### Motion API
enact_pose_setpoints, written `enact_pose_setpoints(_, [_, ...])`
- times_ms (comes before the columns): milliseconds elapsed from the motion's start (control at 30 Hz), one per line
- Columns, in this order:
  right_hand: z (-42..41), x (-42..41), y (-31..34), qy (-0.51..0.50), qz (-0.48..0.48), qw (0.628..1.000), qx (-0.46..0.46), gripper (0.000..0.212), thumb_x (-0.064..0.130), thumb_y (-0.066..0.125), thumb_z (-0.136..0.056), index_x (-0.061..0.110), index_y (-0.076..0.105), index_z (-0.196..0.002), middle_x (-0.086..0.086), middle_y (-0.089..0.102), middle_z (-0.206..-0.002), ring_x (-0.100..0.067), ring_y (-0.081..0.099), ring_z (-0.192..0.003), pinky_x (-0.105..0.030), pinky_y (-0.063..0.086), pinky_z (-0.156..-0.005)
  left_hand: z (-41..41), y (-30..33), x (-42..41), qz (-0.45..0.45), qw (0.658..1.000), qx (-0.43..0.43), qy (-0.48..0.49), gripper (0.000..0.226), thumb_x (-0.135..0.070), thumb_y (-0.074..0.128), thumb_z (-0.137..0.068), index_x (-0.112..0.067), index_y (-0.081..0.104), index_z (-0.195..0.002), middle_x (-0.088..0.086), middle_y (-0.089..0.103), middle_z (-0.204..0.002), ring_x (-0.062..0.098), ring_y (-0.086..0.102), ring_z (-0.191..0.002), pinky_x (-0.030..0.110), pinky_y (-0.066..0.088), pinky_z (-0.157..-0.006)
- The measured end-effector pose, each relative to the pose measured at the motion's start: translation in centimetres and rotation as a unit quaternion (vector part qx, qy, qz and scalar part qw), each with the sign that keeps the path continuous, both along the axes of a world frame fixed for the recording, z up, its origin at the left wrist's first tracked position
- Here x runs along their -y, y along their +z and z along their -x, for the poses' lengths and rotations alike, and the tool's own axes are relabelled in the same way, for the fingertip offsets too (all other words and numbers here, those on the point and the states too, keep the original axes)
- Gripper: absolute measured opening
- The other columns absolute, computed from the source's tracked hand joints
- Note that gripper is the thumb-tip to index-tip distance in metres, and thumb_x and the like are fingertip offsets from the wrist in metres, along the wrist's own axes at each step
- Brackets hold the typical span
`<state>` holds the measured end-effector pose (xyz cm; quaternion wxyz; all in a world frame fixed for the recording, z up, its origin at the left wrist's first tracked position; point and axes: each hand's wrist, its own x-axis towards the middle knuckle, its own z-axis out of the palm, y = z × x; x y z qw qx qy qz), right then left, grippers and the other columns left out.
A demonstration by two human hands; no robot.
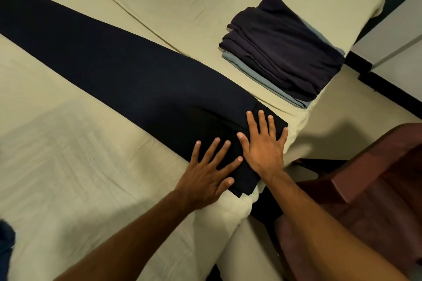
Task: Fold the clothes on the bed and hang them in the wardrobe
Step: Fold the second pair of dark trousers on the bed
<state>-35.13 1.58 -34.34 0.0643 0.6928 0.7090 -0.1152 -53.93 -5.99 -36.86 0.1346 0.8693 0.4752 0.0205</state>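
Note:
A long pair of dark navy trousers (109,70) lies flat across the cream bed sheet (68,166), folded lengthwise, running from the far left down to the bed's near right corner. My left hand (205,173) lies flat on the waist end with its fingers spread. Beside it, my right hand (265,143) presses flat on the same end near the bed's edge. A stack of folded clothes (283,50), dark purple on top and pale blue beneath, sits on the bed at the right.
A dark reddish wooden chair (365,189) stands close to the bed's right corner. A bit of blue cloth (5,242) shows at the lower left edge. Pale floor and a dark skirting lie at the far right.

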Motion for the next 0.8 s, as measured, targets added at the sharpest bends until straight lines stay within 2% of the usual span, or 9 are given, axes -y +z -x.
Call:
enact_pose_setpoints(133, [0.1, -0.2, 1.7, 0.002, 0.007, 1.0, -0.004, 0.065, 0.059, 0.013, -0.101, 0.033, 0.005, -0.159, -0.004, 0.01, -0.167, -0.03, 0.005, -0.154, -0.062, 0.001, -0.119, 1.0, 0.7, 0.4, 0.004, 0.999, -0.03, -0.042, 0.077, -0.067, 0.037, -0.095, -0.034, 0.009, -0.159, 0.009, 0.001, -0.168, 0.032, -0.002, -0.154, 0.064, 0.006, -0.119])
enact_pose_setpoints(200, [0.0, -0.5, 2.4, -0.003, -0.002, 1.0, -0.017, 0.063, 0.055, 0.017, -0.102, 0.03, 0.011, -0.159, -0.004, 0.013, -0.167, -0.03, 0.007, -0.153, -0.06, 0.005, -0.12, 1.3, 0.8, 0.8, 0.014, 0.998, -0.044, -0.05, 0.086, -0.062, 0.05, -0.093, -0.031, 0.003, -0.158, 0.009, -0.002, -0.167, 0.031, -0.003, -0.154, 0.061, 0.002, -0.12])
enact_pose_setpoints(300, [-0.8, -1.9, 3.1, -0.032, -0.014, 0.998, -0.057, 0.063, 0.053, 0.026, -0.103, 0.024, 0.019, -0.158, -0.007, 0.018, -0.165, -0.03, 0.015, -0.151, -0.057, 0.014, -0.119, 1.1, 1.2, 0.9, -0.037, 0.997, -0.035, -0.062, 0.08, -0.04, 0.071, -0.086, -0.019, 0.03, -0.152, 0.015, 0.034, -0.158, 0.033, 0.032, -0.147, 0.056, 0.027, -0.117])
enact_pose_setpoints(333, [-1.1, -2.7, 3.4, -0.045, -0.005, 0.996, -0.075, 0.064, 0.054, 0.029, -0.102, 0.022, 0.021, -0.157, -0.008, 0.022, -0.163, -0.031, 0.02, -0.149, -0.057, 0.018, -0.117, 0.8, 1.2, 0.8, -0.056, 0.996, -0.03, -0.065, 0.077, -0.031, 0.073, -0.084, -0.016, 0.035, -0.148, 0.016, 0.041, -0.154, 0.033, 0.039, -0.143, 0.054, 0.034, -0.115])
enact_pose_setpoints(400, [-1.7, -4.5, 3.7, -0.069, 0.038, 0.993, -0.089, 0.065, 0.056, 0.035, -0.101, 0.02, 0.027, -0.154, -0.01, 0.034, -0.157, -0.034, 0.033, -0.142, -0.056, 0.028, -0.112, -0.1, 1.2, 0.7, -0.085, 0.994, -0.025, -0.062, 0.067, -0.02, 0.068, -0.084, -0.012, 0.04, -0.145, 0.02, 0.046, -0.149, 0.035, 0.044, -0.139, 0.053, 0.04, -0.111])
enact_pose_setpoints(467, [-2.3, -6.6, 4.0, -0.089, 0.092, 0.989, -0.075, 0.069, 0.064, 0.042, -0.095, 0.018, 0.038, -0.147, -0.012, 0.046, -0.147, -0.037, 0.043, -0.133, -0.055, 0.037, -0.107, -1.4, 1.1, 0.7, -0.094, 0.994, -0.039, -0.042, 0.055, -0.019, 0.054, -0.09, -0.011, 0.043, -0.143, 0.022, 0.048, -0.147, 0.036, 0.045, -0.138, 0.054, 0.042, -0.109])
enact_pose_setpoints(567, [-2.8, -8.8, 4.4, -0.115, 0.152, 0.977, -0.097, 0.08, 0.076, 0.055, -0.078, 0.015, 0.055, -0.13, -0.01, 0.059, -0.131, -0.034, 0.055, -0.118, -0.05, 0.047, -0.099, -2.6, 0.6, 1.1, -0.077, 0.996, -0.051, -0.006, 0.054, -0.022, 0.056, -0.09, -0.011, 0.043, -0.142, 0.022, 0.049, -0.146, 0.037, 0.045, -0.138, 0.057, 0.041, -0.108])
enact_pose_setpoints(700, [-3.2, -10.0, 4.5, -0.159, 0.196, 0.954, -0.16, 0.069, 0.056, 0.07, -0.084, 0.011, 0.054, -0.134, -0.011, 0.059, -0.131, -0.032, 0.056, -0.119, -0.043, 0.045, -0.102, -2.7, 0.0, 1.5, -0.086, 0.996, -0.037, 0.006, 0.056, -0.023, 0.054, -0.089, -0.012, 0.042, -0.142, 0.022, 0.048, -0.147, 0.037, 0.045, -0.138, 0.057, 0.041, -0.109])
enact_pose_setpoints(800, [-3.4, -10.2, 4.5, -0.178, 0.207, 0.946, -0.176, 0.07, 0.056, 0.073, -0.081, 0.012, 0.055, -0.133, -0.012, 0.061, -0.13, -0.032, 0.058, -0.117, -0.047, 0.046, -0.104, -2.3, -0.2, 1.1, -0.102, 0.994, -0.037, -0.004, 0.053, -0.022, 0.049, -0.089, -0.013, 0.041, -0.141, 0.02, 0.051, -0.145, 0.035, 0.048, -0.136, 0.055, 0.044, -0.107])
